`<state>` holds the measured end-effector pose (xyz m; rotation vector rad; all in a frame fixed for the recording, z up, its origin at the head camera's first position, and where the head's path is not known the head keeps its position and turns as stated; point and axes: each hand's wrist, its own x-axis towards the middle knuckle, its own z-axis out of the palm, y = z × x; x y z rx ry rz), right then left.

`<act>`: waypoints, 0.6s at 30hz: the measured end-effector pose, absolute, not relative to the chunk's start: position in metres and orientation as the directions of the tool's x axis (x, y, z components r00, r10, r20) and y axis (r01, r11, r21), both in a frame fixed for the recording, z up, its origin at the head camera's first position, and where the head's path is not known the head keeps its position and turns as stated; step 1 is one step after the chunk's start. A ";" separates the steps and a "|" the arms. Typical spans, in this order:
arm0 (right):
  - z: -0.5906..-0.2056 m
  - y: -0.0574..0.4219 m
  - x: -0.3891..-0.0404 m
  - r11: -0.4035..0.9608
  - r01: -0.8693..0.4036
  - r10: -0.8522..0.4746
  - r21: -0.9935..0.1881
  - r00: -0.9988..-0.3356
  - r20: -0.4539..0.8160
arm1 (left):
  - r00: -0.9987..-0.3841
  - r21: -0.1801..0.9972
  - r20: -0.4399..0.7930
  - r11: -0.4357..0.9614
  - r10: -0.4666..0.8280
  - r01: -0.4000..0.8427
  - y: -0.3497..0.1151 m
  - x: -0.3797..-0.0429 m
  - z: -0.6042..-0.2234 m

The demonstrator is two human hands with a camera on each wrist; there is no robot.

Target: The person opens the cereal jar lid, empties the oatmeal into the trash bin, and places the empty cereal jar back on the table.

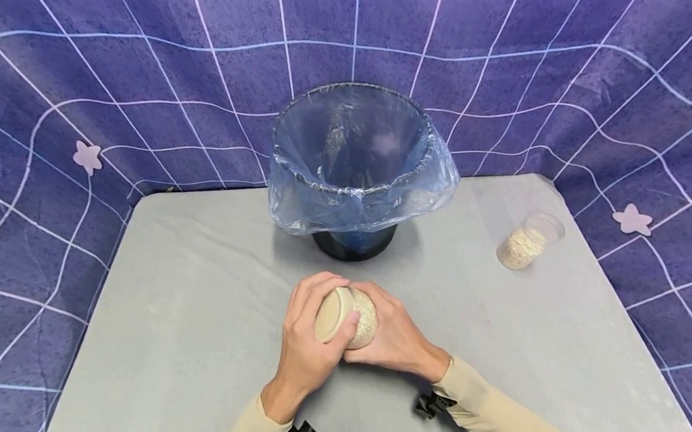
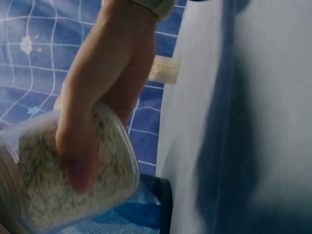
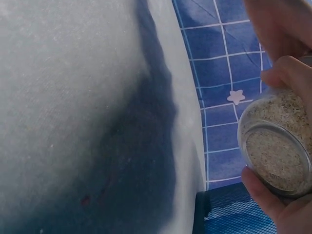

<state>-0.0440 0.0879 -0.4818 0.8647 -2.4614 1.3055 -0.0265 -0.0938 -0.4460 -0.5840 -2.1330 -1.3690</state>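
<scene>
Above the table, a clear jar of pale oat-like flakes is held tilted between both hands. My left hand grips its cream lid, with the thumb reaching across toward the jar's side. Wrapped round the jar's body is my right hand. In the left wrist view the right thumb presses on the jar, and the lid sits at the lower left edge. The right wrist view shows the round jar bottom facing the camera; most of the lid is out of sight there.
A dark waste bin lined with a translucent blue bag stands beyond the hands. Another clear jar, partly filled with similar flakes, stands on the right of the grey-covered table. Purple patterned cloth surrounds the table.
</scene>
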 end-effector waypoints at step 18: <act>-0.480 0.097 -0.042 0.418 -0.584 -0.426 -0.696 -0.803 0.417 | -0.384 0.321 0.798 0.212 0.465 0.923 -0.134 -0.054 -0.433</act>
